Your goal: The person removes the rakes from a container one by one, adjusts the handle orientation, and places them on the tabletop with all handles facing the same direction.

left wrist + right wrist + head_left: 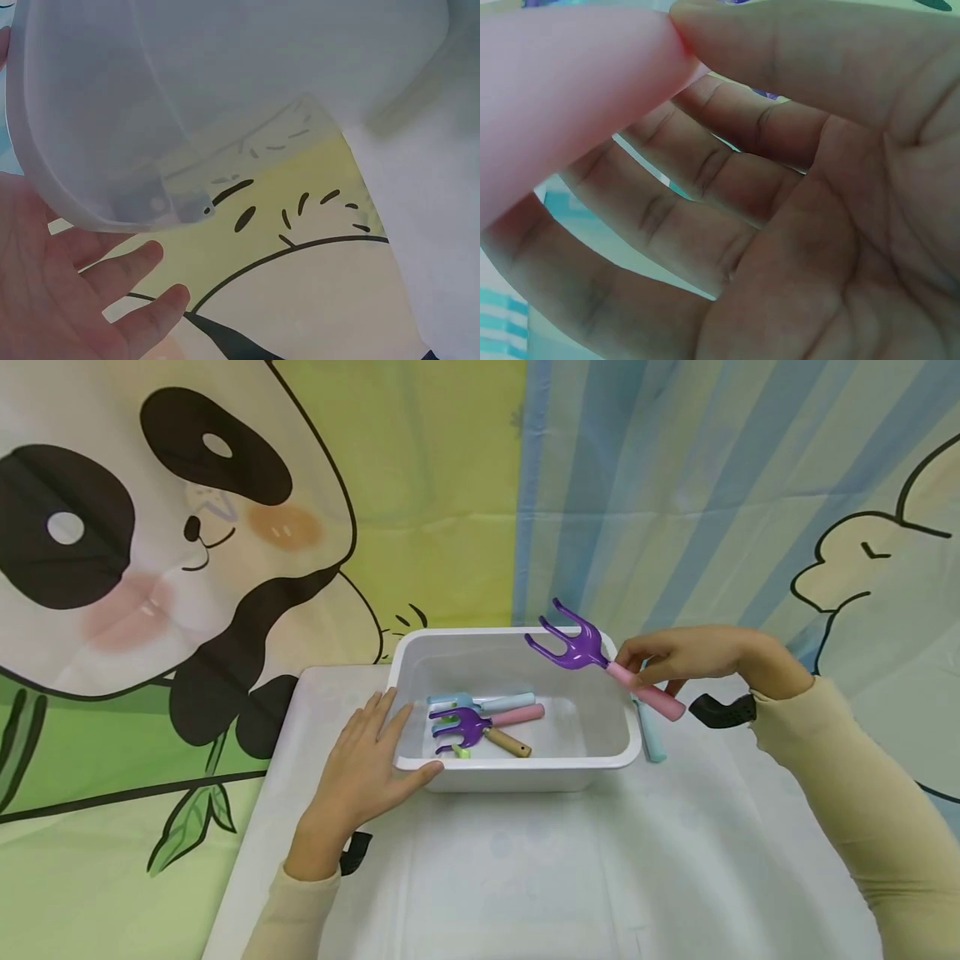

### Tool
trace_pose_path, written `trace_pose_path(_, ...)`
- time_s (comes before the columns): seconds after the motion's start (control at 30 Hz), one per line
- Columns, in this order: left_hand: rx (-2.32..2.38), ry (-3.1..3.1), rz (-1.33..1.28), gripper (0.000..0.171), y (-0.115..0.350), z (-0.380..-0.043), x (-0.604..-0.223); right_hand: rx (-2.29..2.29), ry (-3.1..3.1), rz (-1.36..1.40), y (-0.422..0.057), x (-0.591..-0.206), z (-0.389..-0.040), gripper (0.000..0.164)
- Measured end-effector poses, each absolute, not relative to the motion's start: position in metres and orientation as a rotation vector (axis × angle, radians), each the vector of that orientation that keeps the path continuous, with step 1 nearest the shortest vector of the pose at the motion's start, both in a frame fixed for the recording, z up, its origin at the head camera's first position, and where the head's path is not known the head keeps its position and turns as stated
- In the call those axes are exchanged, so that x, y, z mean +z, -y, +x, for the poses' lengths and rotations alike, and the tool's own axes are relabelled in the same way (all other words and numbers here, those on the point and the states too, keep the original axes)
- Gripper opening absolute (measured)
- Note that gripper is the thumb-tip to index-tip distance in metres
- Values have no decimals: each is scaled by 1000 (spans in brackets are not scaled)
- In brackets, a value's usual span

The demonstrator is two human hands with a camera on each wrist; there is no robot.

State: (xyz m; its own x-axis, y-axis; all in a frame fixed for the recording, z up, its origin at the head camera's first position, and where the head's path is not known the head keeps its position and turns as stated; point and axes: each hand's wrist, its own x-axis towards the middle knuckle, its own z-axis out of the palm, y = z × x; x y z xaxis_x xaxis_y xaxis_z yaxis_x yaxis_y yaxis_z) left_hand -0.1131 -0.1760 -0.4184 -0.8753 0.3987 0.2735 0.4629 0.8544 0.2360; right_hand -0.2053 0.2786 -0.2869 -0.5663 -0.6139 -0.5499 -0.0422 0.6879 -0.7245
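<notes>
Noting the grip first: your right hand [693, 653] pinched the purple fork [619, 673] by its pink handle, thumb opposed to curled fingers. Fork position: raised, at the right end of the white bin [510, 778]. Key relation: the prongs lay left of your fingers and farther from you, overlapping the bin's far right part in the head view; the butt stuck out past the right rim, toward you. The long axis thus ran slantwise across that rim (height above it not readable from this angle). Your left hand [363, 768] sat well apart at the bin's left end, fingers straight and spread, gripping nothing that showed. A second purple fork [470, 725] lay inside, left of centre. A teal handle [652, 737] lay on the desk [525, 877] just outside the right wall. Judgement: any lowering turned on which side of the rim the prongs and butt cleared.
</notes>
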Motion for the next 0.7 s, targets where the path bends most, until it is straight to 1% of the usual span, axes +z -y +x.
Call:
trace_pose_path(0.17,-430,2817,-650,100,179,-113,-417,-868,-2065,-470,-296,-288,-198,28)
trace_pose_path(0.37,-421,2816,-640,107,181,-111,-417,-884,-2082,-424,-316,-294,-192,30)
trace_pose_path(0.7,-401,2795,-647,109,182,-111,-417,-928,-2135,-356,-348,-304,-183,34)
